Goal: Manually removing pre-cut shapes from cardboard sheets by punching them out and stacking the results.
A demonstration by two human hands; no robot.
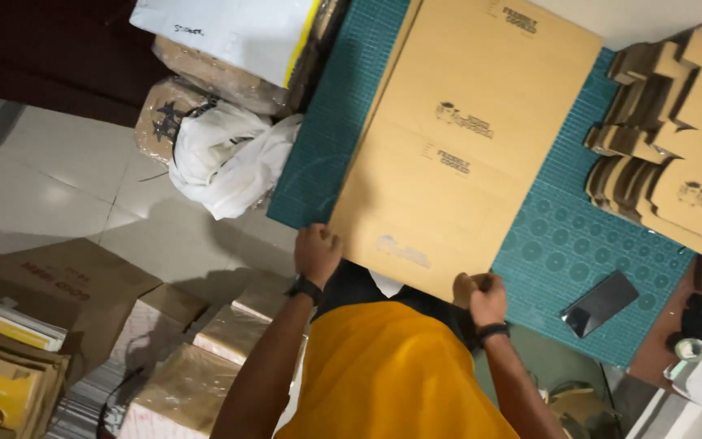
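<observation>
Both hands grip flat cardboard sheet (448,154) at bench near edge | left hand (317,254), right hand (481,297) closed on it | risk: overhanging sheet may slide off the green mat (562,260), uneven pull.

A green cutting mat (566,264) covers the table, with a dark phone (600,303) lying on it near stacks of folded cardboard pieces (660,138). On the tiled floor (58,175) sit a white cloth bundle (225,158), wrapped parcels (180,390) and flattened boxes (50,280).

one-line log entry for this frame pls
left hand: grips near edge of flat cardboard sheet | right hand: grips same edge | sheet: flat on green cutting mat | phone: on mat
</observation>
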